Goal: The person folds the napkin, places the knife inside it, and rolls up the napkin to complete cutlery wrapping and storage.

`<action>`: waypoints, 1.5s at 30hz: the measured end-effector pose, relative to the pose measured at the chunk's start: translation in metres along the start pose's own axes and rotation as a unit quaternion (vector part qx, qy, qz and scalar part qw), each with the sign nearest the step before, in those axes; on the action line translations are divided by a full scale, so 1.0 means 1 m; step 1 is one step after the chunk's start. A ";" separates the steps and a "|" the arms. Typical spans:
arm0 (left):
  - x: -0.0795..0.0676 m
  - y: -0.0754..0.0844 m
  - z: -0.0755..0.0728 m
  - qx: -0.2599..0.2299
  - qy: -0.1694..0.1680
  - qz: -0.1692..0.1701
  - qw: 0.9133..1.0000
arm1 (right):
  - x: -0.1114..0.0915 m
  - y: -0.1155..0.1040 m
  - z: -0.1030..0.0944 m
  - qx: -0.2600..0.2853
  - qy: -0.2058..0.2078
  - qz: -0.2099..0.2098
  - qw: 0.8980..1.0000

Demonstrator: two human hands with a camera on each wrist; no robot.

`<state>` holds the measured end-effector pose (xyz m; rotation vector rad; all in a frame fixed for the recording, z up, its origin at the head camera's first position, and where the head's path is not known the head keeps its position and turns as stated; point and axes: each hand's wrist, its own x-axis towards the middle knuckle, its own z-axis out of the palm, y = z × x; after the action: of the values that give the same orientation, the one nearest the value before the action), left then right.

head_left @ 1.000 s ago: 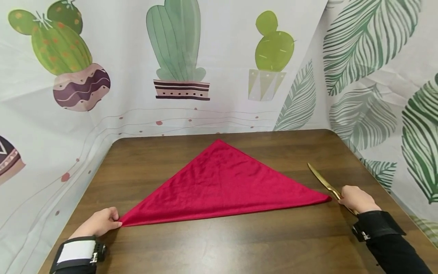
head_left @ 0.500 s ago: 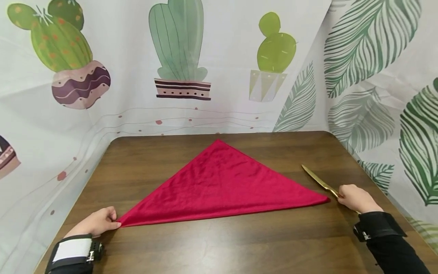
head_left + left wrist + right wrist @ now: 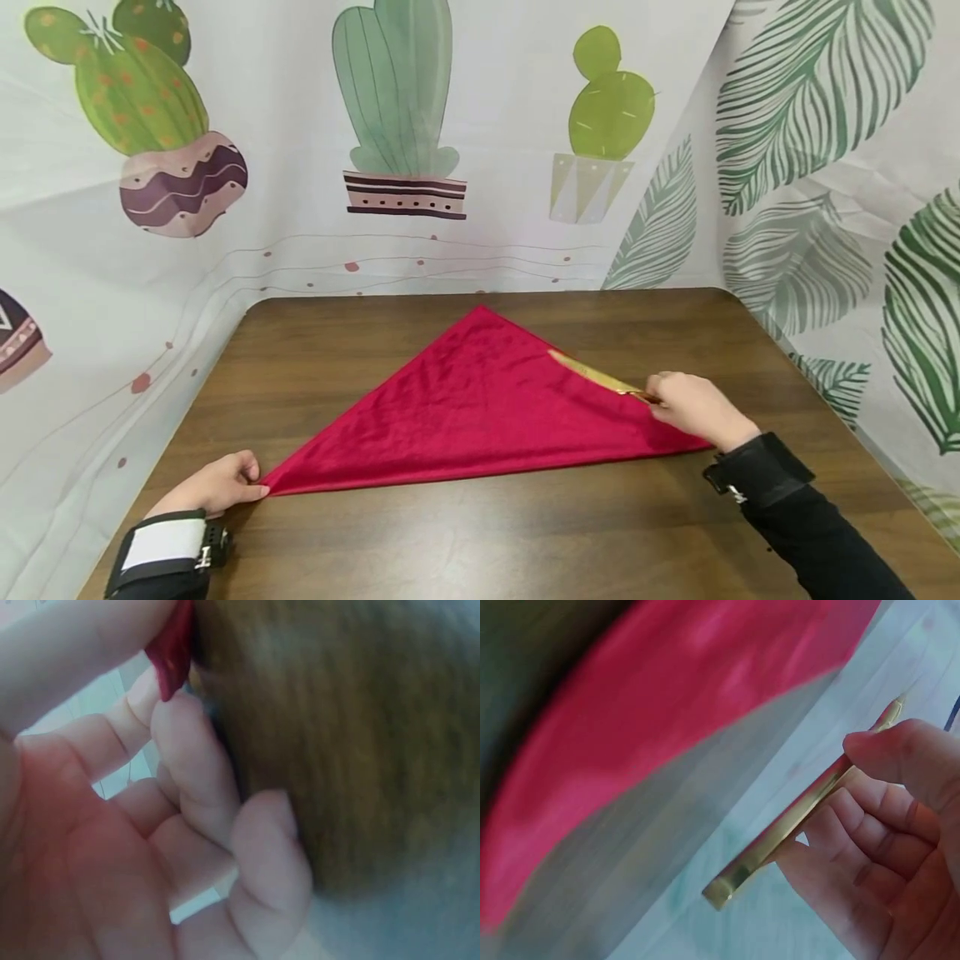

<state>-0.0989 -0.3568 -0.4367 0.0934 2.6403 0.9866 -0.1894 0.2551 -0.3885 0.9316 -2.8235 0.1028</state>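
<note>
1. Cloth (image 3: 465,417), plain red, lies on the brown tabletop (image 3: 465,546) in front of me as a broad triangle, its peak pointing away and its long edge facing me.
2. Getting it into that triangle looks done, I'd judge: its sides run fairly straight, though soft wrinkles show across the surface.
3. What seems left is the gold knife (image 3: 596,375). I have not put it down. Its blade slants over the cloth's right slope, tip near the far edge; whether metal touches fabric I cannot tell. Letting go of the cloth's corner also looks unfinished.
4. My left hand (image 3: 213,485) pinches the cloth's left corner between thumb and finger, with the other fingers bent. That arm comes in from the lower left, low at the tabletop, with a strap (image 3: 165,542) round the wrist.
5. My right hand (image 3: 693,408) grips the knife's handle between thumb and curled fingers, its blunt end jutting past them. That arm, in a black sleeve (image 3: 825,533), reaches diagonally in from the lower right, and my hand partly covers the cloth's right side.
</note>
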 end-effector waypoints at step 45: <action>-0.006 0.007 0.005 0.080 0.051 -0.006 0.996 | 0.071 -0.128 0.055 0.042 -0.091 -0.142 0.985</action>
<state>-0.0921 -0.3498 -0.4342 0.0650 2.8065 0.7955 -0.1769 0.1038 -0.4284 1.4196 -2.8278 0.1044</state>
